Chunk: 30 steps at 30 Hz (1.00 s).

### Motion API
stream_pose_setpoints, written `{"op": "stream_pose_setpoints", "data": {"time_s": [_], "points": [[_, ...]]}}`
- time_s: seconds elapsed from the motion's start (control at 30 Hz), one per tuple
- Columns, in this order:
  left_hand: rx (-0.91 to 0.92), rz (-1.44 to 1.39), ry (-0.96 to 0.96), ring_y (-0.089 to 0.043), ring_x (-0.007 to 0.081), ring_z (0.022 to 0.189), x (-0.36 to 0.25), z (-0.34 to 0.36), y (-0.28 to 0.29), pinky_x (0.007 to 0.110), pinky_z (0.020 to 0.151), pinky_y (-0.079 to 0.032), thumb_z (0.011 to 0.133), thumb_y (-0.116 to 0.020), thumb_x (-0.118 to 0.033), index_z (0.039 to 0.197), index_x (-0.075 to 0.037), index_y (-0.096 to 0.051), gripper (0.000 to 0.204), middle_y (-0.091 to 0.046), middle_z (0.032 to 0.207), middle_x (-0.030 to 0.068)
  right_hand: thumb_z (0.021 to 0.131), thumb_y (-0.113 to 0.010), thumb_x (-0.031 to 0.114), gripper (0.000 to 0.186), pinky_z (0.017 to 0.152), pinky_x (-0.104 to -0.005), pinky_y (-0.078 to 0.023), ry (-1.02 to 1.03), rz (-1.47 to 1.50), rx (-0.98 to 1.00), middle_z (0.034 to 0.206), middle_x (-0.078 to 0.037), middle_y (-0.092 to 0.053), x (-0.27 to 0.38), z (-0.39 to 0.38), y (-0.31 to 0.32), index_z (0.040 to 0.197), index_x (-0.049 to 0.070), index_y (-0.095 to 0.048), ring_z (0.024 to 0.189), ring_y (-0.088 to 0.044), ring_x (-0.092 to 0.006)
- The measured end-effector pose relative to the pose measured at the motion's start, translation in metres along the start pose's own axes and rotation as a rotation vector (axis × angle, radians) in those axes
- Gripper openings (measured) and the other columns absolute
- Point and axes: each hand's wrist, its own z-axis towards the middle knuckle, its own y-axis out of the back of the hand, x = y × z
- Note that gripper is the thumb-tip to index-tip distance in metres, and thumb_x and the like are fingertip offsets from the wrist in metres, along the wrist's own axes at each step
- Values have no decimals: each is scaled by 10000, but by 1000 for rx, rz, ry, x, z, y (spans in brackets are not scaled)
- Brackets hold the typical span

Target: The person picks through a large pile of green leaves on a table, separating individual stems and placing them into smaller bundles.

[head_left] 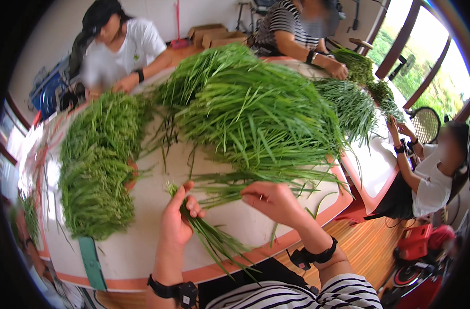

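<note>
My left hand (176, 216) is closed around a small bunch of garlic chives (214, 238), whose pale ends stick up past the thumb. The long green leaves hang down to the right, over the table's near edge. To its right, my right hand (273, 202) is held with the fingers pinched together at the near fringe of loose chives. Whether a strand sits between those fingertips is too fine to tell. Just beyond both hands rises a large heap of loose garlic chives (260, 113). On the left lies a long row of chives in neat bunches (98, 165).
The white table (157, 247) has an orange border. A dark green strip (92, 263) lies at its near left edge. Co-workers sit at the far left (134, 44), far side (281, 31) and right (425, 185). More chives (348, 105) lie far right, near a racket (426, 122).
</note>
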Motion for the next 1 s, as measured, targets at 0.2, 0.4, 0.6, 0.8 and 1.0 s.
{"op": "stream_pose_setpoints", "data": {"time_s": [0.2,0.4,0.6,0.8,1.0], "points": [[-67,-9,15,-360,92,533,-3,1,-1,269,561,-355,920,-468,-267,1057,-92,-507,225,-367,595,-35,797,-611,132,152,576,-303,-465,-33,-137,111,781,-101,-598,3,11,0,905,28,-631,676,-574,-227],[-22,36,2,-419,105,564,-1,1,6,299,607,-412,916,-470,-264,1074,-50,-513,270,-419,615,-22,774,-618,144,169,680,-350,-460,108,-358,157,782,-90,-562,3,17,-19,912,47,-624,786,-531,-263],[-10,32,6,-420,109,560,0,1,4,303,607,-415,913,-475,-271,1052,-46,-518,268,-424,617,-19,754,-607,111,136,731,-378,-438,122,-582,115,809,-99,-542,-10,24,-30,872,44,-613,867,-503,-293],[-58,57,-86,-421,111,561,0,0,5,303,602,-413,913,-472,-265,1023,-46,-529,252,-432,619,-15,769,-597,95,105,728,-367,-427,190,-460,-54,794,-102,-586,-10,28,-29,848,29,-617,793,-519,-293],[-60,68,-66,-427,112,562,1,1,5,304,601,-421,912,-471,-262,1019,-52,-531,244,-435,622,-13,785,-577,103,99,725,-378,-423,231,-370,-116,743,-111,-591,-13,30,-32,852,35,-604,740,-535,-302]]}}
